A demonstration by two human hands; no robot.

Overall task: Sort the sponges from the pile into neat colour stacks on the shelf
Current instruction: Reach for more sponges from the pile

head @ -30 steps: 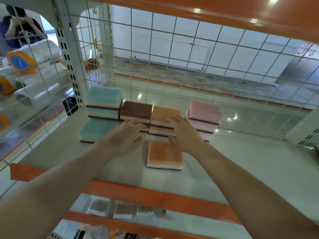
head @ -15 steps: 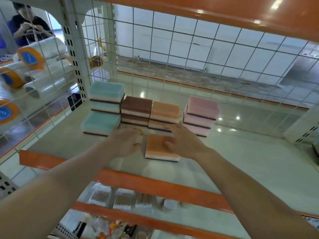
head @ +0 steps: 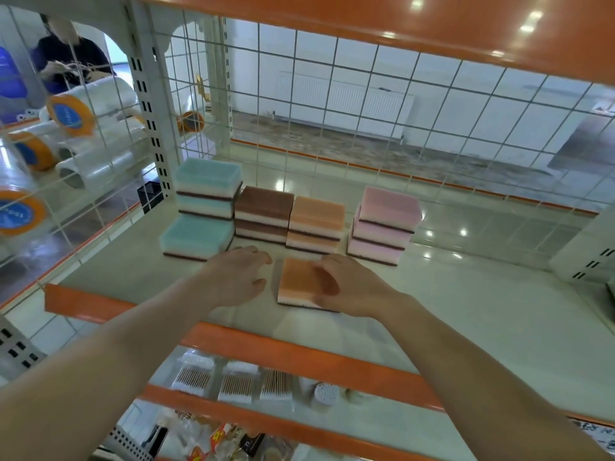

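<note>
Fingers of your right hand point(head: 352, 287) curl round the loose orange sponge point(head: 296, 284) | near the orange stack point(head: 316, 224), on the shelf point(head: 466, 314) | your left hand point(head: 239, 277) loose, holding nothing

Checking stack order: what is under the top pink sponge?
Two more pink sponges lie under the top pink sponge, the lowest resting on the shelf. Their top faces are covered.

white radiator point(head: 346, 103), glossy floor point(head: 499, 227)

3 teal sponges point(head: 196, 236), 2 brown point(head: 264, 202), 3 orange point(head: 296, 282), 3 pink point(head: 391, 204)
</note>
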